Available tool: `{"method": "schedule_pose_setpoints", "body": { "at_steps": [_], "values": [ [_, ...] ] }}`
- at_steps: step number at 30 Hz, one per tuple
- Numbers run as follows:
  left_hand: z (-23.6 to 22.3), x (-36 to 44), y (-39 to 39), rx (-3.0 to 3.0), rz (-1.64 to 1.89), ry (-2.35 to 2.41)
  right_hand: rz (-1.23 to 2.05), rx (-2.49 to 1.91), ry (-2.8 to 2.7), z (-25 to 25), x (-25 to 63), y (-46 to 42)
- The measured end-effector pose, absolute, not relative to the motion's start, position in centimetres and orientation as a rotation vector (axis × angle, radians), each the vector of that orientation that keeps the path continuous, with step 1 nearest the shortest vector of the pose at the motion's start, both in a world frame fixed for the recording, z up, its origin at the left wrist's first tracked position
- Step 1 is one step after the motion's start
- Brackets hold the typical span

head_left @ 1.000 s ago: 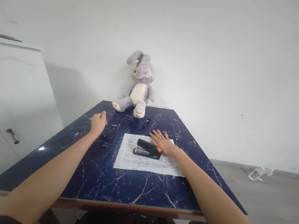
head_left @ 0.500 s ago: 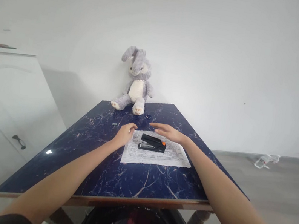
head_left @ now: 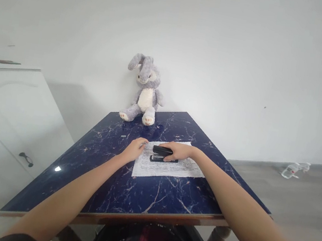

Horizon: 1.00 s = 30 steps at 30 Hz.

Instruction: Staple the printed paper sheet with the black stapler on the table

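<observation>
A black stapler (head_left: 158, 150) with its jaw raised on the left lies on a sheet of printed paper (head_left: 152, 171). My right hand (head_left: 179, 151) is wrapped over the stapler's right half, hiding its orange part. At the sheet's upper left corner, my left hand (head_left: 134, 149) has its fingers curled together on the paper's edge; the exact grip is partly hidden. A small grey strip (head_left: 123, 136), perhaps staples, lies on the table just beyond my left hand.
The blue marbled table (head_left: 117, 199) narrows toward the wall. At its far edge sits a grey plush rabbit (head_left: 147, 93). A white cabinet (head_left: 2, 110) stands to the left. Clear plastic packaging (head_left: 291, 171) lies on the floor at right.
My right hand has come down from above the paper and closed around the stapler. My left hand stays at the sheet's left corner. The view has shifted slightly.
</observation>
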<state>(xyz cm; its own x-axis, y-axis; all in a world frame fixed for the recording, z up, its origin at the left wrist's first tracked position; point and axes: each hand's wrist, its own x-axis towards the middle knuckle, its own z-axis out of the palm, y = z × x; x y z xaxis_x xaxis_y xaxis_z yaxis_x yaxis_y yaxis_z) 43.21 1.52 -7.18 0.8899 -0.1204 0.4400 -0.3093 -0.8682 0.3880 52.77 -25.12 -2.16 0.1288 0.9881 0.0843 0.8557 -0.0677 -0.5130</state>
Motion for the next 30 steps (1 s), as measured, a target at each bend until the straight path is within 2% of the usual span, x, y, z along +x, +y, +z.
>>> {"method": "schedule_pose_setpoints", "body": {
  "at_steps": [22, 30],
  "values": [
    [-7.5, 43.2, 1.7, 2.715, 0.497, -0.429, 0.104, -2.054, -1.635, -3.8, 56.8, -26.7],
    [-7.4, 43.1, 1.6, 2.694, 0.487, -0.432, 0.107, -2.063, -1.584, -3.6, 56.5, -26.8]
  ]
}}
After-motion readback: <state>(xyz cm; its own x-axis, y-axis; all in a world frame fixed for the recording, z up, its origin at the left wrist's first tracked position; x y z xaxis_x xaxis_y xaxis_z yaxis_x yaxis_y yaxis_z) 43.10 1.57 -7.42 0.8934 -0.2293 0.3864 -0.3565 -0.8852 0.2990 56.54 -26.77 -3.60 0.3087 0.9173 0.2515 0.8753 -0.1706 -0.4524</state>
